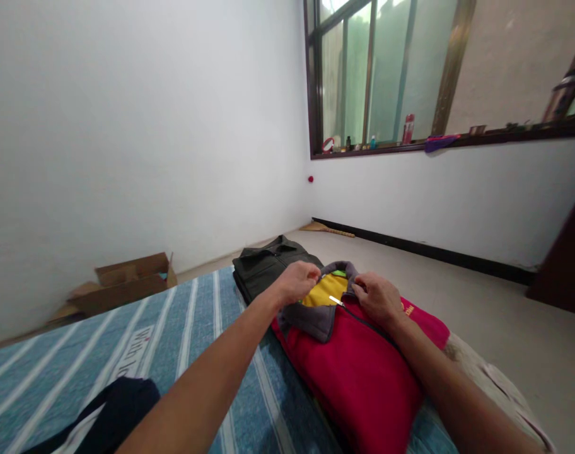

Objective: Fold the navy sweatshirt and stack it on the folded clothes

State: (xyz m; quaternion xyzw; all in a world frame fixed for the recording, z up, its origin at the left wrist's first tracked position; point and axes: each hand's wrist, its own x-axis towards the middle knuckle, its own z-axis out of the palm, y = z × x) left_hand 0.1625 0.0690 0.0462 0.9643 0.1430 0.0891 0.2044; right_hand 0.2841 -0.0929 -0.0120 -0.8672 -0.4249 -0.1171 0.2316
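A red jacket with a grey collar, a yellow lining and a front zip lies on the bed. My left hand pinches the left side of its collar. On the other side of the neck opening, my right hand grips the collar with bent fingers. The metal zip pull shows between the hands. Just beyond my left hand lies a folded dark jacket, its collar pointing away from me. The lower end of the red jacket runs out of the bottom of the view.
Blue striped bedding covers the bed. A dark navy garment lies at the lower left, a beige cloth at the right edge. Open cardboard boxes stand beyond the bed. A broom lies on the floor below the window.
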